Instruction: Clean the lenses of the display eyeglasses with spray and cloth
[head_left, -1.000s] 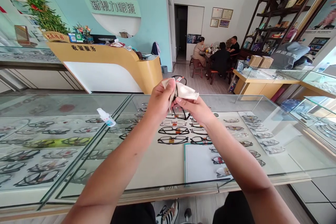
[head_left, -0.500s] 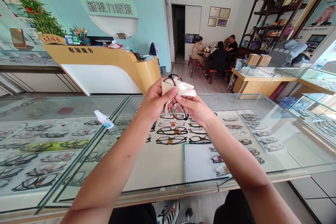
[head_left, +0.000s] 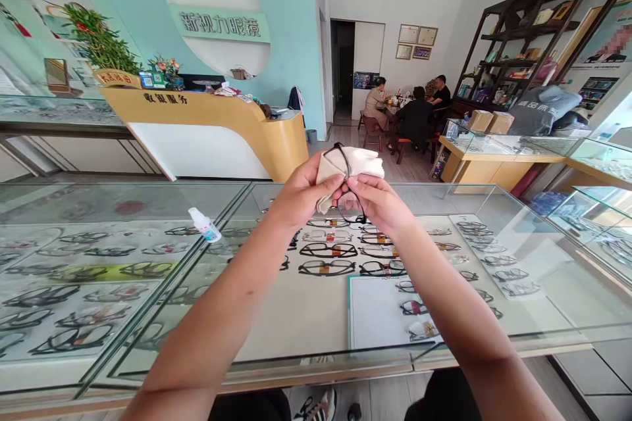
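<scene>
My left hand (head_left: 301, 196) and my right hand (head_left: 378, 202) meet above the glass display counter (head_left: 316, 306). Both pinch a pale cleaning cloth (head_left: 368, 161) wrapped around a pair of black-framed glasses (head_left: 351, 207). The left thumb presses the cloth onto the upper lens. The right fingers grip the frame and cloth from the other side. One lens hangs below the hands; the rest of the frame is partly covered by cloth.
A small white spray bottle (head_left: 204, 224) lies on the counter glass to the left. Rows of glasses (head_left: 328, 259) fill the case below. A yellow cashier desk (head_left: 207, 131) stands beyond. Three people sit at a table (head_left: 409, 112) at the back; shelves at right.
The hands and cloth have shifted slightly right and up in view, and the left thumb has slid across the cloth on the lens. The glasses stay held between both hands.
</scene>
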Demonstrator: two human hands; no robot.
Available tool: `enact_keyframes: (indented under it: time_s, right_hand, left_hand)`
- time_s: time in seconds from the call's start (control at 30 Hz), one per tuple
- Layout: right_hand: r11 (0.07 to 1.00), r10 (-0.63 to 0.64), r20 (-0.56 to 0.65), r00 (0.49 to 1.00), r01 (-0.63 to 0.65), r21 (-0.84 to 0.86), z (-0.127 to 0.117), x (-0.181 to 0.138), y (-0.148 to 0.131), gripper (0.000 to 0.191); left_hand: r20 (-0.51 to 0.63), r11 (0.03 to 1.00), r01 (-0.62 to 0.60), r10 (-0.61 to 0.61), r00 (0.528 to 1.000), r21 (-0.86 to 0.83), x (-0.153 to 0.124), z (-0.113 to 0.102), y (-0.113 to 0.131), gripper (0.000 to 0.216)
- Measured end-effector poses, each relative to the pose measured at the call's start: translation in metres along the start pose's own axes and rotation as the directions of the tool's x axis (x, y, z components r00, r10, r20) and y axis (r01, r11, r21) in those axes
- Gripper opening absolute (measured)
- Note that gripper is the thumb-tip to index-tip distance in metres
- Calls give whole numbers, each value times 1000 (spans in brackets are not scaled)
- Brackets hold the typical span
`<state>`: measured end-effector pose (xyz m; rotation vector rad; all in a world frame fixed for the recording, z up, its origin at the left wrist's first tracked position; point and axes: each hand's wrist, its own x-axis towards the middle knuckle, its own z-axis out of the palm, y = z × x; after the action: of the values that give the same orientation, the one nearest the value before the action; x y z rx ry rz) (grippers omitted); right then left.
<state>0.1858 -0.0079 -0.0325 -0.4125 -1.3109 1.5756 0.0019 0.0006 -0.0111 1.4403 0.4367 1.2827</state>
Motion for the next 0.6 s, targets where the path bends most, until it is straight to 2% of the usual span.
enact_keyframes:
  time_s: [0.07,0.2,0.27,0.43,0.6]
  right_hand:
    - [1000,-10,6,1000,10,-10,4,1,7,40]
    - [997,-50,15,999,50,-52,12,1,17,40]
    - [998,-48,10,999,48,-49,12,2,18,39]
    - [1000,-30,-9,1000,30,-7,5,3,8,41]
    - [997,-78,9,997,78,-10,1,-5,-15,38]
  left_hand:
    - [-108,999,-40,42,993,27,0,6,-7,46]
    - [-316,995,-81,96,944,60,1,15,-15,57]
    - [-324,998,-56,66,944,41,2,14,-15,62]
    - [-212,996,-8,-10,977,-85,8,3,-13,60]
    - [-273,998,-32,16,962,-55,11,-12,-7,56]
